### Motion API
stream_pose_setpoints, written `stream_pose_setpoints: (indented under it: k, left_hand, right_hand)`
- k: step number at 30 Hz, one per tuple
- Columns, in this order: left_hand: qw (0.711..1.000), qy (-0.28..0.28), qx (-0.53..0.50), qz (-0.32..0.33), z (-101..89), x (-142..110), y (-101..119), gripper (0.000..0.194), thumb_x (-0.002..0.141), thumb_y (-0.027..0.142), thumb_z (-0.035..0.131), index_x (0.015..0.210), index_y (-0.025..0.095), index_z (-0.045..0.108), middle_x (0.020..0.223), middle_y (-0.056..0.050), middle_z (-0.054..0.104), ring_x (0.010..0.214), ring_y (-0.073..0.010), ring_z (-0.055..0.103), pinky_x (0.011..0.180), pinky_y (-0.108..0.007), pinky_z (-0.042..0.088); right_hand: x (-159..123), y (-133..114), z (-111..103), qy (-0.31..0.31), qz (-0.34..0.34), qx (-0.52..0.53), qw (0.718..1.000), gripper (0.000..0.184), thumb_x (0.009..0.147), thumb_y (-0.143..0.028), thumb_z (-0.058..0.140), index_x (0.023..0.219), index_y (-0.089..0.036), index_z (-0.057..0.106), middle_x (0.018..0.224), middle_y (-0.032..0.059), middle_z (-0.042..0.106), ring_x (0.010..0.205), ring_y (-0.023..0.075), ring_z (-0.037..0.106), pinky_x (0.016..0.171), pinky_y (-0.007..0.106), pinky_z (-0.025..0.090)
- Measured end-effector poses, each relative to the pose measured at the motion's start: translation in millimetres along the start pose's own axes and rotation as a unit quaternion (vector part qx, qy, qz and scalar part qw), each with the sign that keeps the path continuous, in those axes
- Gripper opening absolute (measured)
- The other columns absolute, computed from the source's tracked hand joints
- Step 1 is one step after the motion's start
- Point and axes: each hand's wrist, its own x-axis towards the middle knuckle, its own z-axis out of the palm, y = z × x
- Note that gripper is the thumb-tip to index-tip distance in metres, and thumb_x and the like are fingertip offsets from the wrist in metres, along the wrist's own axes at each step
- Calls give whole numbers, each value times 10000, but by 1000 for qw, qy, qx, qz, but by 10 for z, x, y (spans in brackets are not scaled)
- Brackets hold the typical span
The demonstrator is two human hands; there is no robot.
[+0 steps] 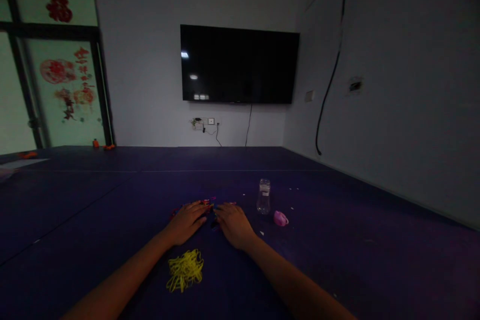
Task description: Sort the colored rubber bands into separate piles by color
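lower center of frame: left hand [189, 219] open over colored bits [173, 213], thumb apart; right hand [233, 224] alongside, grip can't tell.

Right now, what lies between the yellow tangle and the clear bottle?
In the head view, the person's right hand lies between the yellow tangle and the clear bottle.

Dark purple tabletop [337, 240]: yellow loops [185, 270] heaped, colourful bits [206, 202], upright clear bottle [264, 200], pink cap [280, 218] beside it.
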Motion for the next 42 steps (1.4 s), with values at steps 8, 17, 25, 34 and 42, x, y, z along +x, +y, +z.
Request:
stream_pose_setpoints:
  k: [8,17,25,34,42]
  left_hand:
    - [996,62,32,-48,-93,-24,10,417,900,383,270,862,185,634,908,-66,635,911,-197,530,865,-360,365]
    - [999,5,39,-13,-30,-13,-22,336,888,386,321,1104,270,551,1151,-21,582,1132,-220,436,970,-432,285]
    - [998,12,69,0,10,44,-34,391,887,418,312,1225,283,453,1292,-17,475,1216,-218,354,996,-427,276]
    - [1000,-12,25,-10,184,221,-47,414,884,444,289,1175,249,510,1225,-36,546,1163,-197,444,1014,-423,254]
    - [997,61,-38,-21,50,44,-38,363,863,380,367,766,202,669,800,-39,680,794,-171,609,789,-290,435]
  right_hand:
    - [-1,-16,-13,6,16,4,1000,288,871,-210,339,936,-186,618,1002,66,612,1025,177,485,890,321,305]
    - [-2,-54,-23,8,16,-14,1000,287,863,-206,337,925,-166,614,975,77,609,1007,192,484,882,318,298]
    - [13,-80,-44,-3,13,-23,1000,279,854,-210,350,898,-152,619,960,91,612,980,201,493,876,329,304]
    - [9,-79,-25,-2,1,-36,999,296,858,-222,338,916,-145,617,959,96,613,976,205,495,867,335,308]
    - [1,-76,-41,1,12,-19,1000,284,853,-213,348,875,-155,625,935,81,620,949,198,507,834,317,320]
